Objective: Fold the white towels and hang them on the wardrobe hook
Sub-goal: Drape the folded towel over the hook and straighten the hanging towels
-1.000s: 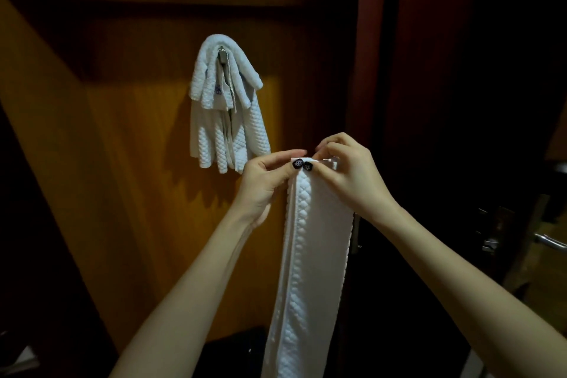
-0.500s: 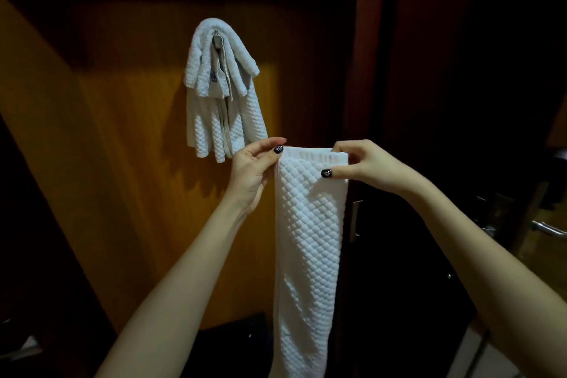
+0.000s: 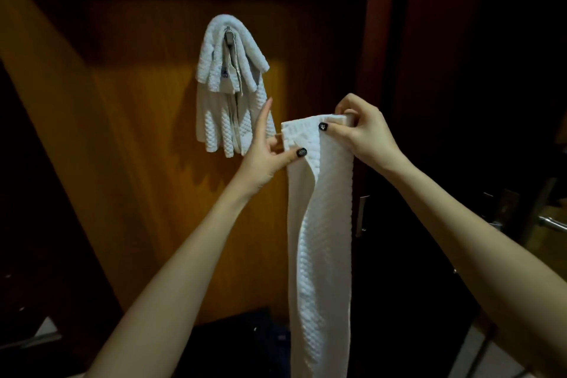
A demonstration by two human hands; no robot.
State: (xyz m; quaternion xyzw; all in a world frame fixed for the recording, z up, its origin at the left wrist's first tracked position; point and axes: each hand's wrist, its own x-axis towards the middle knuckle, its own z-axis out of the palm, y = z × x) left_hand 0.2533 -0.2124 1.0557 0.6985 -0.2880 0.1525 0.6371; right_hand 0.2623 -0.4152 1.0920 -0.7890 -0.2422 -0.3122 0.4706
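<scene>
A long white waffle-textured towel (image 3: 322, 239) hangs down in front of me, folded into a narrow strip. My right hand (image 3: 360, 135) pinches its top right corner between thumb and fingers. My left hand (image 3: 268, 150) pinches the top left edge with the thumb, its index finger pointing straight up. Up and to the left, several white folded towels (image 3: 228, 89) hang from a metal hook (image 3: 228, 37) on the wardrobe's wooden back panel (image 3: 138, 132).
A dark red wardrobe door edge (image 3: 372, 55) stands just right of the panel. At the far right is a door with a metal lever handle (image 3: 552, 222). Dark items lie on the wardrobe floor (image 3: 245, 344).
The towel's top edge was stretched flat between both hands; now the left corner is turned inward and my hands are closer together again. The view has tilted slightly upward.
</scene>
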